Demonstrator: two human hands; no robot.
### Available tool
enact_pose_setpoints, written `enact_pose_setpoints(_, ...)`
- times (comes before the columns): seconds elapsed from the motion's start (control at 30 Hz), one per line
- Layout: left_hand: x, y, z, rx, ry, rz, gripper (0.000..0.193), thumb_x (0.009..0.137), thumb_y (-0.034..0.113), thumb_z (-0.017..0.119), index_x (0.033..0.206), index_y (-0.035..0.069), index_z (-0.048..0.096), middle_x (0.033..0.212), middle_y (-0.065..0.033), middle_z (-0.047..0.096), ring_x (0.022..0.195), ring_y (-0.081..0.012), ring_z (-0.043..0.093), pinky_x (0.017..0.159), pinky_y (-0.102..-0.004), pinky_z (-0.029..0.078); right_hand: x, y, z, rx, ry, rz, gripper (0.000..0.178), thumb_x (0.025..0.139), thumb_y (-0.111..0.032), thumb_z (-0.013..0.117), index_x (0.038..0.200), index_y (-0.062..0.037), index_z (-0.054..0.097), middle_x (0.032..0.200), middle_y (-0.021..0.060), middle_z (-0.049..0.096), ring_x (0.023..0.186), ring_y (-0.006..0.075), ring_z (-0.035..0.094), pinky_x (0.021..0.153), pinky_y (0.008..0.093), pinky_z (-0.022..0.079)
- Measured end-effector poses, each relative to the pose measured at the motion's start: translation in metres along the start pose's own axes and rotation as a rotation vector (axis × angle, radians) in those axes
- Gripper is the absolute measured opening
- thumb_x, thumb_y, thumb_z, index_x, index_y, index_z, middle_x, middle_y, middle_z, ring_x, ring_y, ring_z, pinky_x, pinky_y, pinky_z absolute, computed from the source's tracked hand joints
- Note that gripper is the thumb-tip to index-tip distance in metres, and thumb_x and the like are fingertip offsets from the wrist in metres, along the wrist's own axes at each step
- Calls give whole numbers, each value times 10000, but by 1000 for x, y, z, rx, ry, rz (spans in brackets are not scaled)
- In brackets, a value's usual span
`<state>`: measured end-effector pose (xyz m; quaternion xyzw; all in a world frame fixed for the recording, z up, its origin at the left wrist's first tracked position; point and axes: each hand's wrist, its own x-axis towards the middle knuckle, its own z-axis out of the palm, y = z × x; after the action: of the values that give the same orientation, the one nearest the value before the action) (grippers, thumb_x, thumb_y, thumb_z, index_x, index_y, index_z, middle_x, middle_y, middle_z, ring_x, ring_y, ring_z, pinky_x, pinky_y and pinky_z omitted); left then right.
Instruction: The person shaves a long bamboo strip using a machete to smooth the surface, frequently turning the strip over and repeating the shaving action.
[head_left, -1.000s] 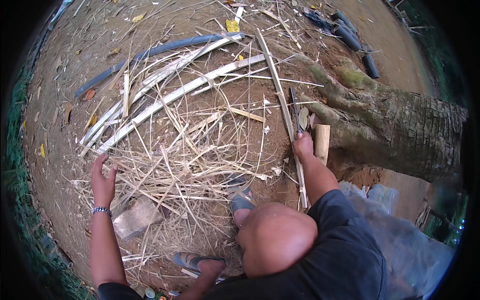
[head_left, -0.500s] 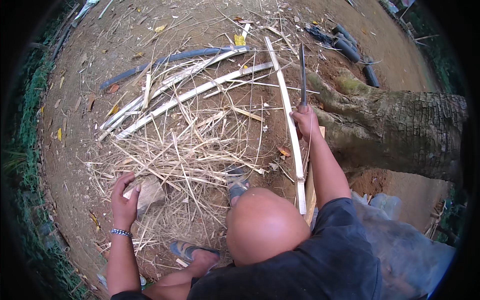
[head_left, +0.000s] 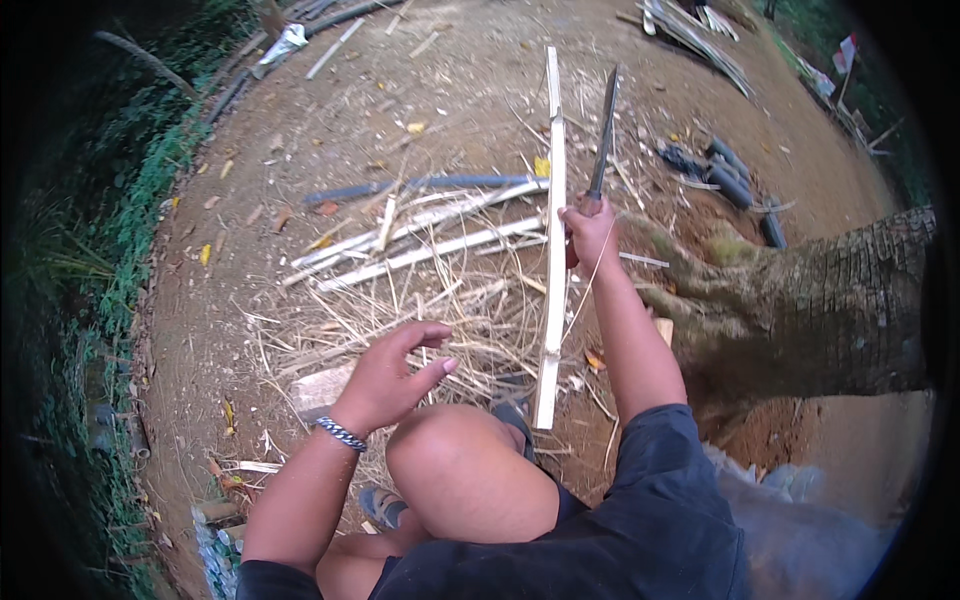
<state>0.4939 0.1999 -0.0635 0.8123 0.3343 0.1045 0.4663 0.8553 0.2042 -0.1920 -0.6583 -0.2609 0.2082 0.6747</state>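
Observation:
In my right hand (head_left: 590,235) is a machete (head_left: 605,130), gripped by its brown handle with the dark blade pointing away from me. The same hand also seems to keep hold of a long, pale split bamboo strip (head_left: 556,270) with visible nodes. This strip runs upright in the view, just left of the machete. A thin fibre hangs from near my right hand. My left hand (head_left: 395,378), a chain bracelet on its wrist, hovers left of the strip. Its thumb and fingers are apart and hold nothing.
Shavings (head_left: 420,300) litter the ground, with a wooden block (head_left: 320,388) beside them. Pale split strips (head_left: 440,250) and a dark pipe-like length (head_left: 350,190) lie beyond. At right are a thick tree trunk (head_left: 800,300) and dark cylindrical pieces (head_left: 730,180).
My left hand has come up and rightward, nearer the bamboo strip. The strip has swung more upright, its near end shifting left. The view has tilted to show more ground ahead.

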Motion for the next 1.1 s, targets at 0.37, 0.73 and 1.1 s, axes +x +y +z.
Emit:
enact_pose_setpoints(0.37,-36,57,-34,-29,364,47,453,893,270,693,1246,16,566,1161,-155,644,1073,-243,638,934,-359,503,-35,-184,110,83,-174,-347,379,788,-138,761,1064,-12,534,895,100,679,804,163,654,740,320,527)
enact_pose_setpoints(0.73,-108,129,-184,-177,989,451,401,947,167,629,1281,-5,490,1241,-107,599,1126,-178,580,941,-319,494,-166,-235,155,279,-592,-373,404,808,-119,777,1090,-18,506,932,76,657,835,143,640,761,292,528)
enact_pose_setpoints(1.1,-225,164,-265,-805,1051,720,418,1035,319,460,1388,93,466,897,-23,600,817,-142,596,675,-282,502,-305,-231,182,6,-978,-430,331,804,-156,785,1050,-51,589,797,13,608,705,121,556,687,283,476)
